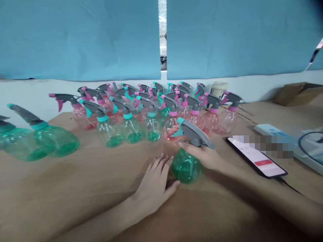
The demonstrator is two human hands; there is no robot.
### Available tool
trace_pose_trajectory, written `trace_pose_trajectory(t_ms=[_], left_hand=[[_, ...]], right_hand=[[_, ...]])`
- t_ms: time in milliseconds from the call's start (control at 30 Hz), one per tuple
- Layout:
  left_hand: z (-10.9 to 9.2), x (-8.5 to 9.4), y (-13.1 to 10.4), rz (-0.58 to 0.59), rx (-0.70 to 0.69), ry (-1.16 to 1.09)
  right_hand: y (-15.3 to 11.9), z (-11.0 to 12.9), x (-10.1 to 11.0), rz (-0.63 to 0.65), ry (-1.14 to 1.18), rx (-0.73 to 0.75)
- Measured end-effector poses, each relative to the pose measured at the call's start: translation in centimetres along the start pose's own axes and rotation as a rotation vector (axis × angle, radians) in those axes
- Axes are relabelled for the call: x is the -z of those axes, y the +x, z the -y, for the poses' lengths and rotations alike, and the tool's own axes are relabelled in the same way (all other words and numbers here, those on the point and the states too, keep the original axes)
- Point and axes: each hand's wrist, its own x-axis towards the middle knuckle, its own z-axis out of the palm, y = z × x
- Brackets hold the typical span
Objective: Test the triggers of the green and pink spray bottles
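Observation:
A green spray bottle point(187, 167) with a grey and turquoise trigger head stands on the wooden table point(101, 188). The fingers and thumb of my right hand point(202, 153) are wrapped round its neck, just under the head. My left hand point(153, 181) lies on the table at the bottle's left side, fingers apart and holding nothing, its thumb tip close to the bottle's lower edge. Behind them are several clear, pink and green spray bottles point(132, 128) with pink or turquoise collars. Two green bottles point(59, 139) stand at the far left.
At the right lies a phone point(257, 158) with a lit screen and a cable. Beyond it is a white device point(275, 131). A paper cup point(219, 90) stands behind the bottles, and a cardboard box point(296, 94) at the back right. Blue cloth point(83, 40) hangs behind the table.

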Motion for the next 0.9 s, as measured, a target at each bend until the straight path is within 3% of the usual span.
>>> trace_pose_trajectory(t_ms=[433, 600, 900], left_hand=[[-0.16, 0.52, 0.19, 0.023, 0.0, 0.021], [-0.31, 0.7, 0.2, 0.043, 0.006, 0.02], [-0.23, 0.78, 0.12, 0.045, 0.003, 0.018]], right_hand=[[-0.19, 0.0, -0.02, -0.01, 0.002, -0.102], [-0.09, 0.24, -0.05, 0.042, 0.074, -0.102], [-0.32, -0.17, 0.09, 0.015, -0.076, -0.079]])
